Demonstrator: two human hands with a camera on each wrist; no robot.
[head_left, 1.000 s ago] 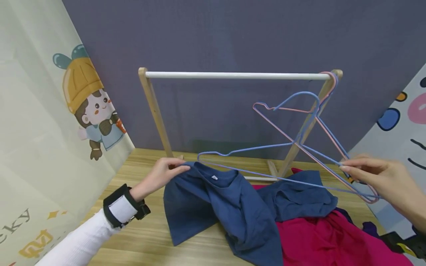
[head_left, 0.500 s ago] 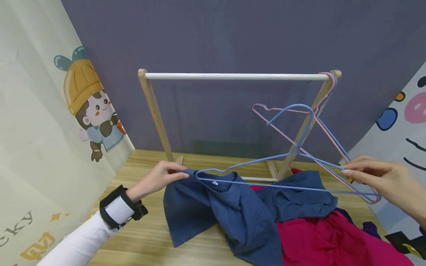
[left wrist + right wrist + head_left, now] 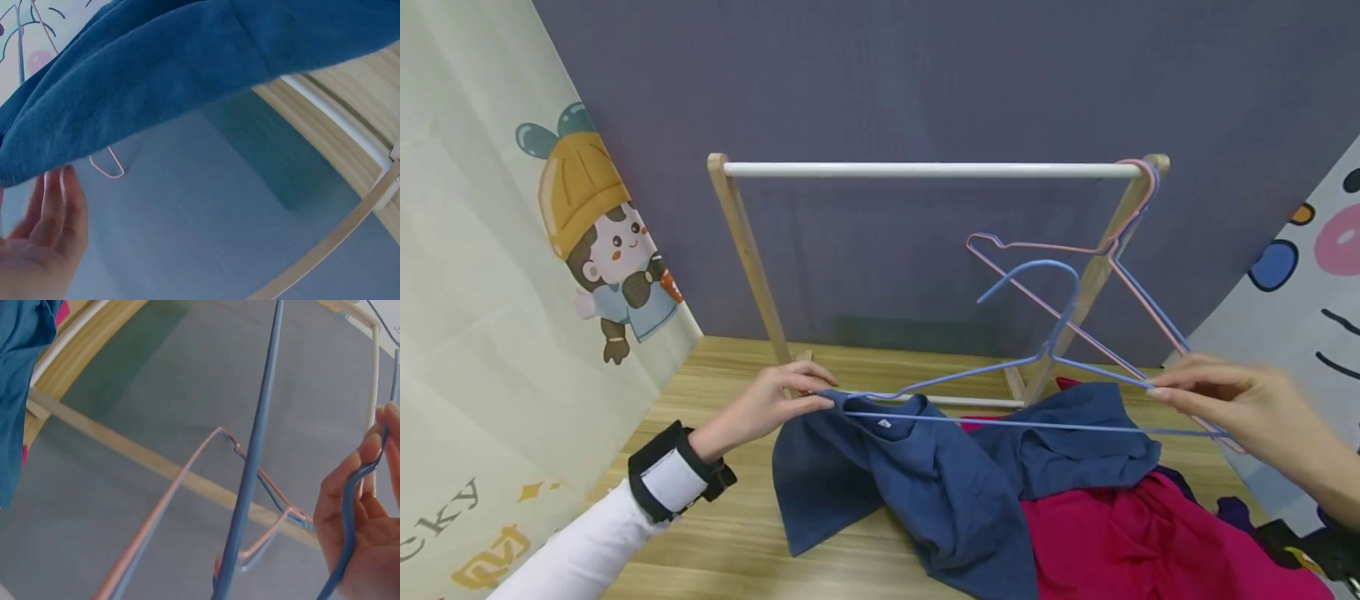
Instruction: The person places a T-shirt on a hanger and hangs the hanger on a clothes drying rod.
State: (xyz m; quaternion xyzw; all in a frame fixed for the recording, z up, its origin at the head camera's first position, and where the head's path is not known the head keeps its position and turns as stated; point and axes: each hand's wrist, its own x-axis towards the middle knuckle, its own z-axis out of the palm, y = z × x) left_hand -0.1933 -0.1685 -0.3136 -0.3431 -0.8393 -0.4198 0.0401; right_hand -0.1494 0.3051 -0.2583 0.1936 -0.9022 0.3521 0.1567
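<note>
The left hand (image 3: pixel 786 396) pinches the blue shirt (image 3: pixel 925 492) beside the collar, thumb against fingers. The right hand (image 3: pixel 1232 396) grips the blue hanger (image 3: pixel 1049 345) near its right end. The hanger's left end is at the collar; its insertion depth cannot be determined. The shirt lies partly on the table (image 3: pixel 715 517), beside the red garment (image 3: pixel 1135 533). Behind, a pink hanger (image 3: pixel 1052 247) hangs from the rail (image 3: pixel 925 170).

Pinching blue hanger (image 3: pixel 348 519) in right hand (image 3: pixel 373 550). Also showing pink hanger (image 3: pixel 159 512) to side of hand, wooden post (image 3: pixel 131 447) behind, blue cloth (image 3: pixel 19 394) well apart from hand.
</note>
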